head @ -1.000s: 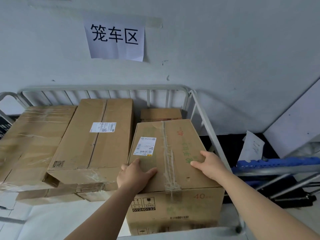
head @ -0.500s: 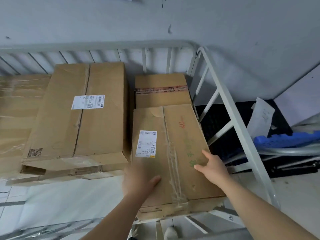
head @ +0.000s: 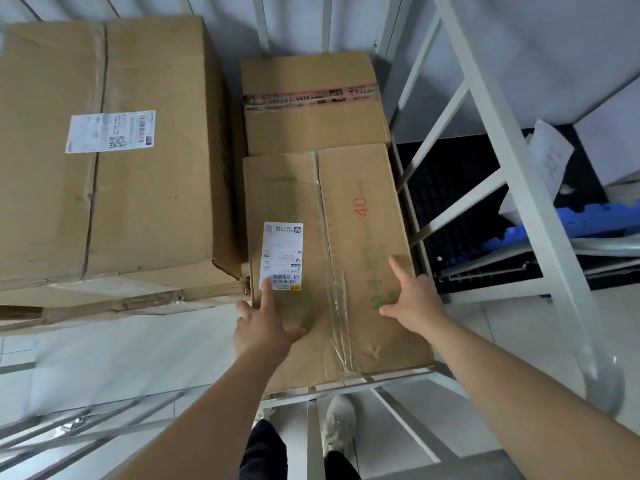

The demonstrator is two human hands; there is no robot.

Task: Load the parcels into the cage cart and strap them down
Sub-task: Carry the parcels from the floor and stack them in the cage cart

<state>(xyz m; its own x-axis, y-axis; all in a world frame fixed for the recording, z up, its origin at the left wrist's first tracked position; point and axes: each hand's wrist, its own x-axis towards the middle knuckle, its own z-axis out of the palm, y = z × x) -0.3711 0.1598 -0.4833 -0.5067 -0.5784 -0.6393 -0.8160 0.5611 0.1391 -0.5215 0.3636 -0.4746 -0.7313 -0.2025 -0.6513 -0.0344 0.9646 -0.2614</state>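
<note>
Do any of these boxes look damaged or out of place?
Yes. The large box on the left has a torn, crushed near corner, with cardboard splitting open. The box with the red 40 under both hands looks creased but intact.

The brown parcel [head: 360,244] bore a red "40", green print and a white label [head: 281,256]; the cage cart [head: 491,140] was pale grey.

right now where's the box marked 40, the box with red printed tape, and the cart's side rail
box marked 40 [head: 360,244]: head view, on its top face beside the red 40
box with red printed tape [head: 311,126]: head view, on its top below the tape
side rail [head: 512,161]: head view, on the slanting top bar
</note>
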